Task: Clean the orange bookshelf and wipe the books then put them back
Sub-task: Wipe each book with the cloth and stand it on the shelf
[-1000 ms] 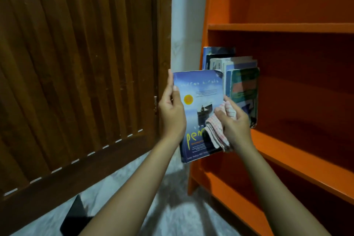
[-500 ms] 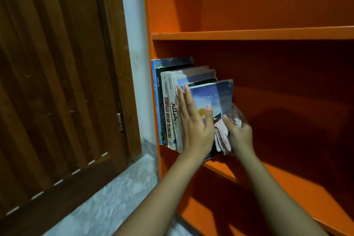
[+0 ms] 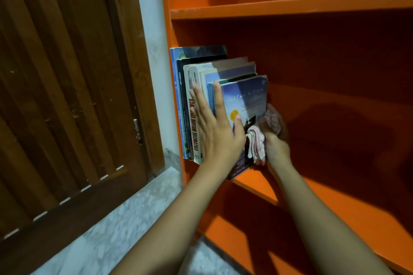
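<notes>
On the left stands a brown wooden door (image 3: 67,96) with long slats. Next to it is a thin strip of white wall (image 3: 154,73). Down below is a gray stone floor (image 3: 111,230).

Then comes the orange bookshelf (image 3: 290,4). On its middle shelf a row of books (image 3: 185,100) stands up, pushed against the left side of the bookshelf. One white book (image 3: 194,127) in the row has red letters on its spine. The last one on the right is a blue book (image 3: 248,100) with a yellow sun on its cover. It leans a little, and its bottom corner sticks out over the front edge of the shelf.

The left hand (image 3: 214,136) lies flat on the front of the books. Its fingers are straight and point up, and they press on the spines. Its thumb touches the cover of the blue book.

The right hand (image 3: 276,140) is just to the right of the blue book, inside the shelf. Its fingers are curled round a white cloth (image 3: 257,147) with red lines. The cloth is bunched up and touches the cover of the blue book.

Further right, the middle shelf is dark, and the shadow of the hand falls on the back wall
</notes>
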Available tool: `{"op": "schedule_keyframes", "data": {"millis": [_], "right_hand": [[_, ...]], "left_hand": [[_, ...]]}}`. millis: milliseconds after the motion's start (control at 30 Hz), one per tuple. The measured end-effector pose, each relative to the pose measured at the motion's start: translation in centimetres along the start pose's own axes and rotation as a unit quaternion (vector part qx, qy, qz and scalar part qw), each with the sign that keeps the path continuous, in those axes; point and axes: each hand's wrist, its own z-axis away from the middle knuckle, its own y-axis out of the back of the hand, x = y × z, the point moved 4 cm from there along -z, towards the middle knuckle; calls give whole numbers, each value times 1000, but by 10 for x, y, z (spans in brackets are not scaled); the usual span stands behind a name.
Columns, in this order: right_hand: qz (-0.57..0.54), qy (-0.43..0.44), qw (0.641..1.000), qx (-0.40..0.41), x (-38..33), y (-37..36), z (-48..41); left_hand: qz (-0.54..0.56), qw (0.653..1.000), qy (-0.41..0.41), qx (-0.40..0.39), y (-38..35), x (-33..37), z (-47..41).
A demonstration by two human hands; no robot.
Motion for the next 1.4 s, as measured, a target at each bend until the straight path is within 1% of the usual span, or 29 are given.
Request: {"op": "schedule_keyframes", "data": {"millis": [133, 267, 433, 633, 733, 867, 933, 1000, 1100, 1167, 1233, 1300, 1400], "right_hand": [[22, 9, 1000, -6, 1, -2, 1], [60, -10, 998, -34, 7, 0, 3], [103, -7, 994, -41, 7, 5, 8], [177, -35, 983, -23, 1, 12, 7], [202, -23, 979, -24, -9, 12, 11], [270, 2, 962, -30, -29, 8, 18], [320, 11, 947, -21, -43, 7, 22], [343, 30, 939, -2, -59, 3, 27], [358, 78, 930, 14, -86, -15, 40], [366, 130, 921, 8, -106, -38, 54], [357, 188, 915, -11, -122, -66, 70], [342, 224, 911, -48, -125, -99, 85], [319, 231, 911, -124, -105, -148, 108]], "left_hand": [[12, 1000, 8, 2, -1, -5, -1], [17, 1000, 10, -4, -1, -6, 0], [15, 1000, 13, -12, 3, -5, 0], [3, 998, 8, -57, 14, -3, -1], [4, 996, 12, -86, 23, 1, -1], [18, 993, 20, -117, 41, 1, -3], [26, 989, 28, -140, 53, -2, -5], [31, 987, 23, -155, 70, -6, -8], [2, 988, -6, -155, 103, -12, -12], [-15, 988, -6, -155, 128, -21, -13], [-38, 988, 7, -148, 152, -36, -13], [-69, 988, 23, -139, 175, -57, -11], [-103, 985, 59, -127, 211, -96, 2]]}}
